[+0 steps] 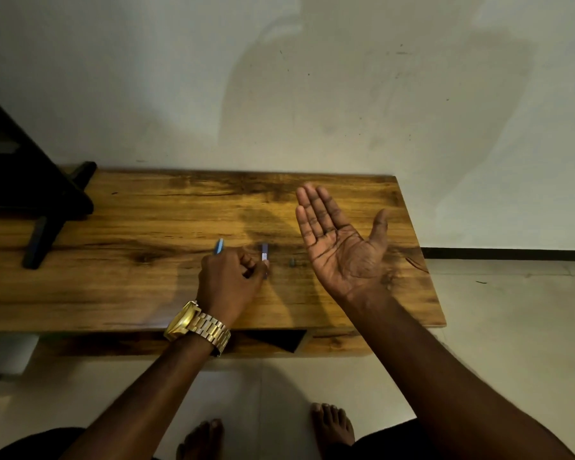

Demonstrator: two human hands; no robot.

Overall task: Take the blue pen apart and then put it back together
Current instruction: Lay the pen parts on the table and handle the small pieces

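Note:
The blue pen lies in pieces on the wooden table (146, 293). My left hand (231, 280), with a gold watch on its wrist, is closed on a blue pen part (219, 246) whose end sticks out past the knuckles. A second blue piece with a white label (264, 257) lies on the table at the fingertips of that hand; whether they touch it is unclear. A tiny dark piece (292, 262) rests to its right. My right hand (341, 242) hovers palm up, flat and holding nothing, to the right of the small piece.
A black stand (44, 207) sits on the table's far left. The table backs against a pale wall. An open slot (269, 340) shows under the front edge. Bare feet (332, 423) stand on the tiled floor below.

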